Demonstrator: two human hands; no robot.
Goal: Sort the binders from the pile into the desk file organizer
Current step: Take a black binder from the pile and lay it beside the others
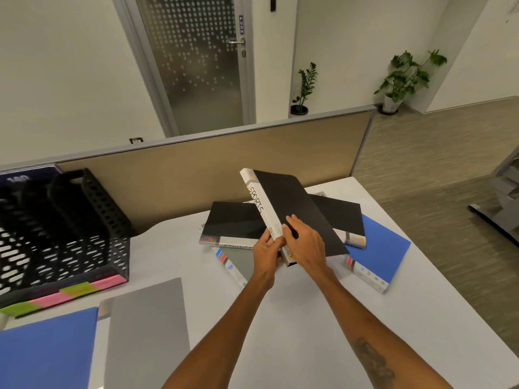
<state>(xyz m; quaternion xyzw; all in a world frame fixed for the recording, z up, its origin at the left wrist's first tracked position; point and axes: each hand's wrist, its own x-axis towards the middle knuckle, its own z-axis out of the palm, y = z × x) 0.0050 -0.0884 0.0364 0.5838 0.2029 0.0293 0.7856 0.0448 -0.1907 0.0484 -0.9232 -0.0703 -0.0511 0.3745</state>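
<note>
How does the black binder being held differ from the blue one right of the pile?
The SPORTS binder has a black cover; the blue binder a blue one. The SPORTS binder is lifted and tilted, held by the left hand and right hand; the blue binder lies flat on the desk. Both have white spines.

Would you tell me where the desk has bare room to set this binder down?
Bare desk for the SPORTS binder lies between the organizer and the binder pile, and along the near right edge. The near left is crowded by a grey binder and a blue binder.
</note>
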